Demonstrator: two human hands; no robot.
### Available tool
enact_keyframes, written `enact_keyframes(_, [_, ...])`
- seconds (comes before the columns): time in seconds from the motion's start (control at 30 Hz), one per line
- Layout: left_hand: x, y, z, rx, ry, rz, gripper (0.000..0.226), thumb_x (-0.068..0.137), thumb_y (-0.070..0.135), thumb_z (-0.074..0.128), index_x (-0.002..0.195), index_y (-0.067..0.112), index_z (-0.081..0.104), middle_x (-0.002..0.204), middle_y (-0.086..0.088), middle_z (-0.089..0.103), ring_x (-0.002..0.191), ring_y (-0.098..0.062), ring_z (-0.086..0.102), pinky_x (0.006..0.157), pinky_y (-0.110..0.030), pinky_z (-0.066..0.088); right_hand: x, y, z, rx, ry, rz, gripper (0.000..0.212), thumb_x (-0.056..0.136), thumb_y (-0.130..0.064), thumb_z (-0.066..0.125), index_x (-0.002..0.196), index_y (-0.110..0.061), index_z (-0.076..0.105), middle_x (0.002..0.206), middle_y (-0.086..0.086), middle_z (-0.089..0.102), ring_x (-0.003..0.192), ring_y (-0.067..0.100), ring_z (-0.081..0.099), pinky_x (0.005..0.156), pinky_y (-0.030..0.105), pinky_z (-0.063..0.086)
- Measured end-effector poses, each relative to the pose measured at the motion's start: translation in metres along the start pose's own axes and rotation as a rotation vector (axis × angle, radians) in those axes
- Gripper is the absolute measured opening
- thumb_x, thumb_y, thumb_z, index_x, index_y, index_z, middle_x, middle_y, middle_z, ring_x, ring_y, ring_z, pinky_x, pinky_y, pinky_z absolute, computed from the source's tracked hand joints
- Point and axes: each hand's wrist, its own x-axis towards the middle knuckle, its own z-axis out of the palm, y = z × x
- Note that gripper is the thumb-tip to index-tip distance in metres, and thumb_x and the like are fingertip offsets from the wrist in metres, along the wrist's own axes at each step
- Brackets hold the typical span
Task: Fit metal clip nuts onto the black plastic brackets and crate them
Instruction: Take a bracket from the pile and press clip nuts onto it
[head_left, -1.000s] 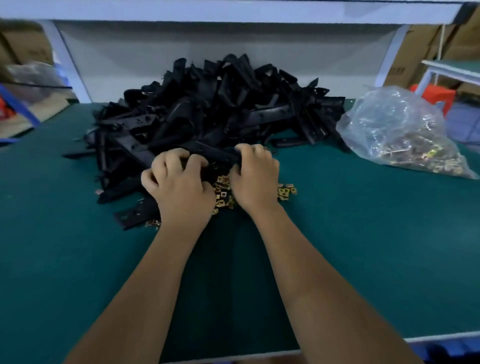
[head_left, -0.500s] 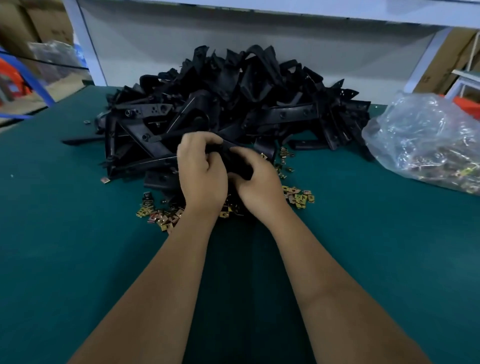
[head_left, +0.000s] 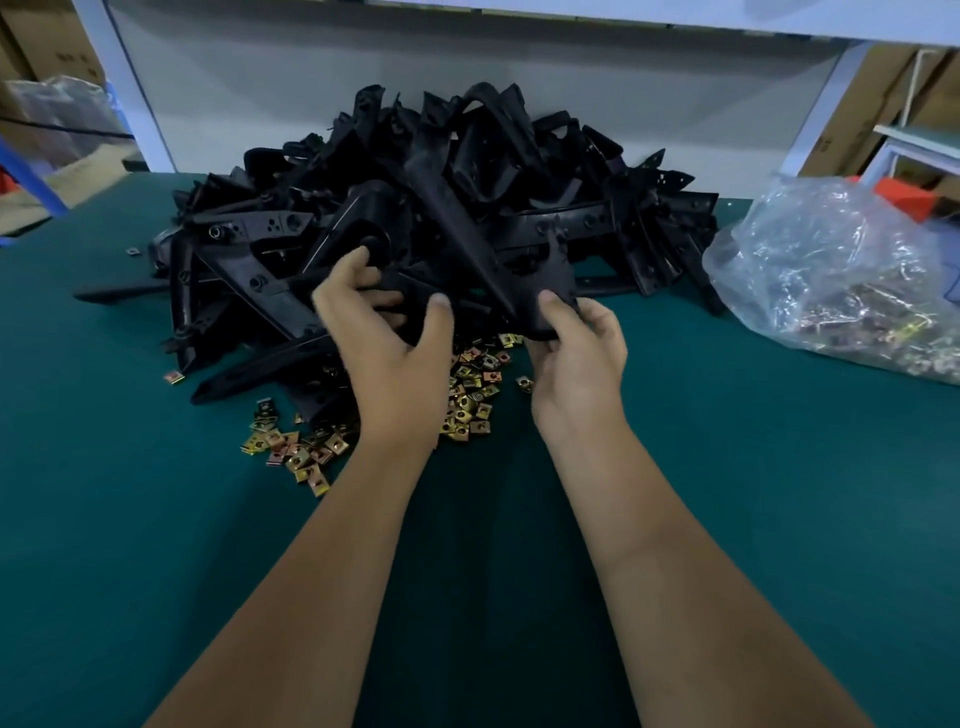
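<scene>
Both hands, left (head_left: 387, 358) and right (head_left: 579, 358), grip one black bracket (head_left: 524, 291), its long axis running from 10 toward 4 o'clock above the table (head_left: 156, 519).

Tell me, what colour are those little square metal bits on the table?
Golden-yellow small metal clip nuts, clearest in the head view.

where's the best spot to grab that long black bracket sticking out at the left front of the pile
Take the long black bracket by its free near end, coming from the left front. That end lies flat on the green mat clear of the bracket pile, while its far end is buried under other brackets. Pull along its length, probably.
</scene>
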Motion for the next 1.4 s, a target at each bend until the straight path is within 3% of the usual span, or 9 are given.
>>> enact_keyframes(0.13, [-0.002, 0.0, 0.008, -0.276, -0.275, -0.161, 0.039, 0.099, 0.011, 0.056, 0.136, 0.013, 0.045, 0.12, 0.011, 0.06, 0.111, 0.006, 0.058, 0.091, -0.013, 0.046, -0.01, 0.009, 0.008, -0.242, -0.223, -0.059, 0.02, 0.085, 0.002, 0.068, 0.088, -0.014, 0.056, 0.087, 0.007, 0.065, 0.08, 0.015, 0.063, 0.071, 0.028, 0.053])
enact_keyframes(0.2, [0.002, -0.002, 0.006, -0.338, -0.256, -0.209, 0.027, 0.102, 0.012, 0.051, 0.128, 0.008, 0.053, 0.116, 0.006, 0.066, 0.112, -0.001, 0.061, 0.094, -0.019, 0.048, -0.017, 0.012, 0.009, -0.55, -0.336, -0.218, 0.014, 0.085, -0.004, 0.069, 0.095, -0.012, 0.063, 0.094, 0.011, 0.067, 0.086, 0.016, 0.063, 0.081, 0.029, 0.052])
enact_keyframes(0.33, [0.01, -0.008, -0.003, -0.378, -0.15, -0.328, 0.015, 0.103, 0.02, 0.05, 0.111, 0.025, 0.061, 0.118, -0.002, 0.069, 0.115, -0.018, 0.063, 0.105, -0.051, 0.047, -0.023, 0.011, 0.004, -0.917, -0.386, -0.379, 0.026, 0.085, -0.009, 0.056, 0.106, -0.021, 0.064, 0.1, -0.008, 0.065, 0.094, 0.006, 0.06, 0.085, 0.024, 0.051])
enact_keyframes(0.43, [0.013, -0.01, -0.007, -0.449, -0.135, -0.391, 0.019, 0.104, 0.027, 0.049, 0.116, 0.034, 0.062, 0.13, 0.0, 0.064, 0.119, -0.017, 0.062, 0.1, -0.05, 0.052, -0.018, 0.008, -0.006, -1.35, -0.279, -0.54, 0.02, 0.083, -0.014, 0.053, 0.098, -0.016, 0.065, 0.095, -0.007, 0.057, 0.093, 0.015, 0.054, 0.084, 0.038, 0.048])
enact_keyframes(0.57, [0.013, -0.011, -0.006, -0.601, -0.195, -0.498, 0.024, 0.105, 0.029, 0.047, 0.123, 0.036, 0.061, 0.126, 0.009, 0.067, 0.117, -0.016, 0.064, 0.094, -0.045, 0.056, -0.012, 0.017, -0.011, -1.865, -0.386, -0.506, 0.036, 0.084, -0.044, 0.056, 0.107, -0.018, 0.065, 0.113, 0.001, 0.053, 0.112, 0.027, 0.043, 0.091, 0.036, 0.03])
enact_keyframes(0.93, [0.019, -0.018, 0.001, -0.635, -0.213, -0.578, 0.027, 0.098, 0.009, 0.059, 0.12, 0.024, 0.057, 0.112, 0.006, 0.071, 0.1, -0.011, 0.071, 0.087, -0.041, 0.059, -0.007, 0.018, -0.012, -1.316, -0.405, -0.598, 0.014, 0.091, -0.012, 0.061, 0.088, -0.009, 0.074, 0.081, -0.001, 0.066, 0.078, 0.017, 0.06, 0.067, 0.034, 0.045])
enact_keyframes(1.07, [0.019, -0.014, 0.002, -0.736, -0.217, -0.589, 0.037, 0.09, 0.008, 0.07, 0.121, 0.019, 0.054, 0.123, -0.006, 0.068, 0.109, -0.02, 0.069, 0.096, -0.047, 0.055, -0.005, 0.018, -0.005, -0.998, -0.329, -0.488, 0.018, 0.094, -0.011, 0.059, 0.093, -0.013, 0.076, 0.082, -0.009, 0.071, 0.079, 0.004, 0.064, 0.072, 0.018, 0.051])
enact_keyframes(1.17, [0.017, -0.011, 0.003, -0.762, -0.228, -0.609, 0.048, 0.087, 0.006, 0.072, 0.127, 0.016, 0.049, 0.126, -0.009, 0.066, 0.11, -0.021, 0.068, 0.097, -0.046, 0.054, -0.002, 0.024, 0.004, -0.674, -0.227, -0.348, 0.015, 0.089, -0.007, 0.067, 0.1, -0.011, 0.077, 0.094, -0.004, 0.075, 0.093, 0.008, 0.07, 0.088, 0.025, 0.056])
enact_keyframes(1.4, [0.019, -0.006, -0.001, -0.806, -0.25, -0.689, 0.06, 0.089, 0.011, 0.066, 0.142, -0.006, 0.043, 0.138, -0.022, 0.057, 0.123, -0.032, 0.06, 0.102, -0.044, 0.051, -0.004, 0.023, 0.01, -0.431, -0.249, -0.15, 0.012, 0.087, -0.004, 0.07, 0.086, -0.016, 0.074, 0.081, 0.0, 0.073, 0.08, 0.013, 0.068, 0.079, 0.027, 0.056])
